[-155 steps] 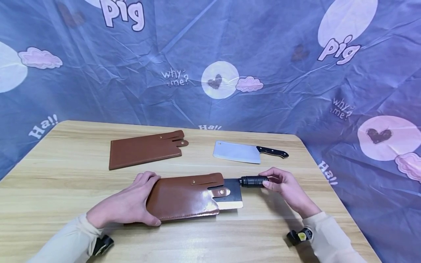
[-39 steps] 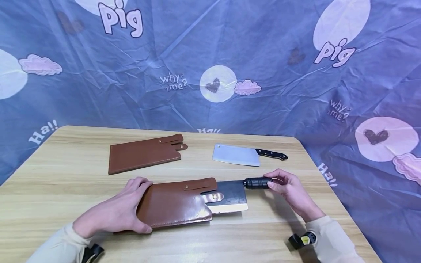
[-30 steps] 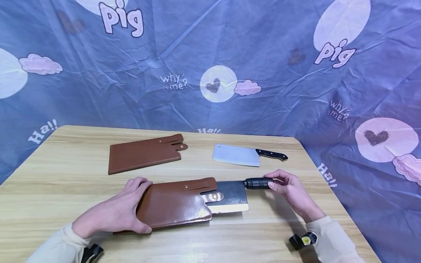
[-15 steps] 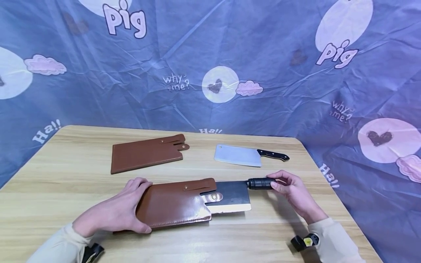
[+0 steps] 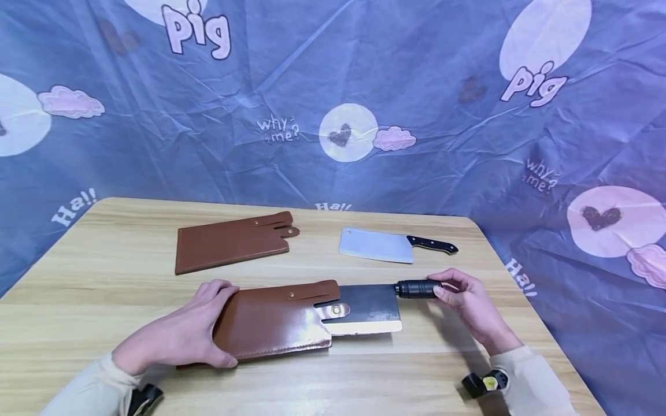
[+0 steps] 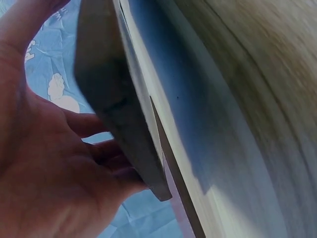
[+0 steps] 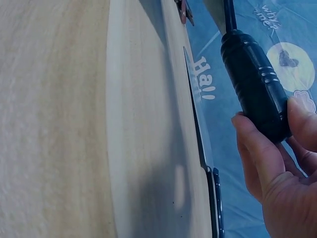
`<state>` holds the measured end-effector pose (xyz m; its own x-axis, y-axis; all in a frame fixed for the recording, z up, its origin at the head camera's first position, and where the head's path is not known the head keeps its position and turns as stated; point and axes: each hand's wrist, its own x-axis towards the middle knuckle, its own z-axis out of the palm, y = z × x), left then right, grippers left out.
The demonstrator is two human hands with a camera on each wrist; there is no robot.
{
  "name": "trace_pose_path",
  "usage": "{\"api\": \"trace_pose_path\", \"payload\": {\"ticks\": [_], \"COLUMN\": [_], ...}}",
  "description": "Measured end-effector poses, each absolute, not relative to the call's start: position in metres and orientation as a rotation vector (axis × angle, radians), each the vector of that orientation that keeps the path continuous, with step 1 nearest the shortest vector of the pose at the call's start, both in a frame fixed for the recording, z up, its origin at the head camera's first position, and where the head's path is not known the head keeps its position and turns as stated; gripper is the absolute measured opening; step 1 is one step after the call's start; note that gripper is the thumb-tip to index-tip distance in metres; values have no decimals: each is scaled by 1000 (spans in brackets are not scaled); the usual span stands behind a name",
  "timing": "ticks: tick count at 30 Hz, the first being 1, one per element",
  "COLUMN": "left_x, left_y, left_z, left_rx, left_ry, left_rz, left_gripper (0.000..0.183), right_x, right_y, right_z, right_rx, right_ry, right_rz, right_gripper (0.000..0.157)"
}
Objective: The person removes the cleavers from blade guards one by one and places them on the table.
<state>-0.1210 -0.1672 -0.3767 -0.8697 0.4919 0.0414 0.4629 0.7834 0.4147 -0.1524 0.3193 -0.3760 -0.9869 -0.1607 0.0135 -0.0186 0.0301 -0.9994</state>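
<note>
A brown leather sheath [image 5: 276,320] lies across the front of the view, its strap with a snap at the right end. My left hand [image 5: 182,335] grips the sheath's left end, thumb on the near edge and fingers on the far one. Out of the sheath's mouth sticks a dark cleaver [image 5: 369,303] with a bright cutting edge; the rest of its blade is hidden inside. With thumb and fingertips my right hand [image 5: 470,306] pinches the end of the cleaver's ribbed black handle [image 5: 416,289]. In the right wrist view that handle [image 7: 255,84] is held above the table.
Farther back on the wooden table [image 5: 125,277] lies a second brown sheath [image 5: 229,245]. To its right is a silver cleaver [image 5: 376,245] with a black riveted handle. A blue printed cloth [image 5: 442,115] hangs behind the table's far edge.
My right hand has moved right, drawing the cleaver partly out, so more of its blade shows. The sheath and my left hand have shifted slightly left since the oldest frame.
</note>
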Motion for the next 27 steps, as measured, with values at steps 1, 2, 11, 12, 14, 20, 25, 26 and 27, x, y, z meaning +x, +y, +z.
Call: {"api": "trace_pose_path", "payload": {"ticks": [1, 2, 11, 12, 14, 20, 25, 26, 27], "left_x": [-121, -121, -120, -120, -120, -119, -119, -119, -120], "left_y": [-168, -168, -169, -169, -169, -172, -173, -173, -173], "left_z": [-377, -377, -377, -377, -378, -380, -380, -380, -380], "left_rx": [777, 777, 779, 777, 784, 776, 776, 776, 777], "left_ry": [2902, 2905, 2904, 2902, 2901, 2899, 2912, 2917, 2920], "left_rz": [648, 645, 671, 676, 679, 675, 679, 680, 682], "left_gripper": [110, 110, 111, 111, 111, 111, 111, 111, 111], "right_x": [-153, -154, -156, -156, -155, -152, -151, -150, -150], "right_y": [319, 319, 320, 320, 322, 327, 330, 330, 331], "right_z": [-375, -375, -367, -366, -366, -369, -372, -372, -372], "right_rx": [-192, -193, -208, -209, -204, -187, -176, -176, -176], "right_ry": [2185, 2193, 2190, 2186, 2176, 2178, 2158, 2151, 2141], "right_rz": [-2106, -2100, -2117, -2122, -2136, -2153, -2184, -2193, -2203], "right_gripper": [30, 31, 30, 29, 28, 29, 28, 28, 28]}}
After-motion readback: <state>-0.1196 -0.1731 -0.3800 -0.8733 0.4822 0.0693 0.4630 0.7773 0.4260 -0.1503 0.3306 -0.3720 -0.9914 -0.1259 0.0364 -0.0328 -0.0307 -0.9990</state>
